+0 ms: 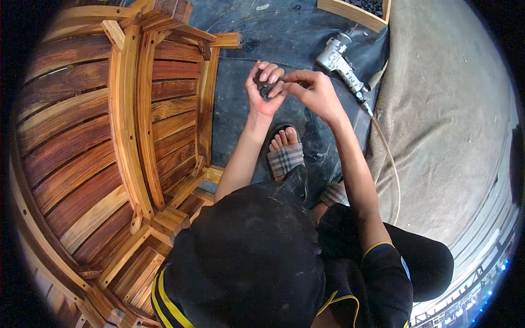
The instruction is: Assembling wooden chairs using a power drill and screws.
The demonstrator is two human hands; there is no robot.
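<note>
My left hand (260, 104) is raised in front of me, palm up, its fingers curled round a cluster of small dark pieces (264, 89). Their exact kind is too small to tell. Close beside it, my right hand (317, 95) has thumb and forefinger pinched together at the edge of the left hand's fingers. Whatever lies between those fingertips cannot be made out. To the right of my hands, a silver pneumatic drill (340, 63) lies on the dark floor sheet (240, 126).
Slatted wooden furniture (128, 126) stands along the left side. A pale air hose (391, 156) runs from the drill toward me. At the far right sits a wooden box (350, 13) of small black pieces. A grey-brown cloth (437, 109) covers the right side.
</note>
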